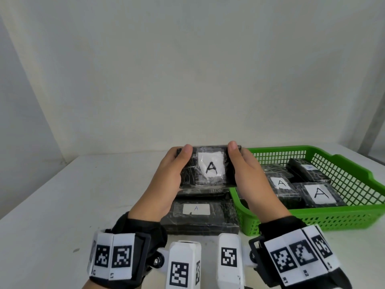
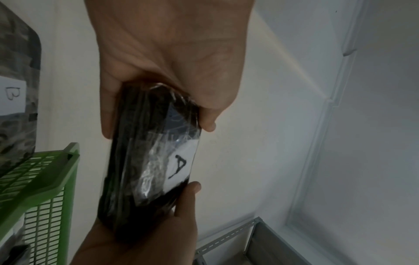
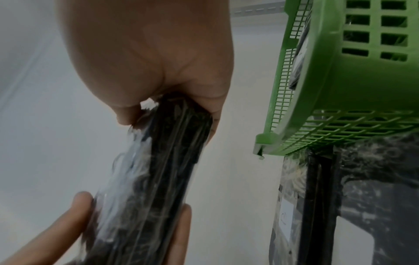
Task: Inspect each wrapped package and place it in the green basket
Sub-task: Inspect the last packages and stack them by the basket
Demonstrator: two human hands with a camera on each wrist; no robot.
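I hold a black plastic-wrapped package (image 1: 208, 167) with a white label marked A up above the table, label facing me. My left hand (image 1: 170, 176) grips its left end and my right hand (image 1: 243, 174) grips its right end, thumbs over the top edge. The same package (image 2: 149, 161) shows in the left wrist view between both hands, and edge-on as the package (image 3: 156, 170) in the right wrist view. The green basket (image 1: 354, 213) stands to the right and holds several wrapped packages (image 1: 318, 193) labelled A.
Under my hands, a stack of wrapped packages (image 1: 200, 217) lies on the white table (image 1: 62, 205), touching the basket's left side. A white wall rises close behind. A metal shelf frame (image 2: 249, 238) shows in the left wrist view.
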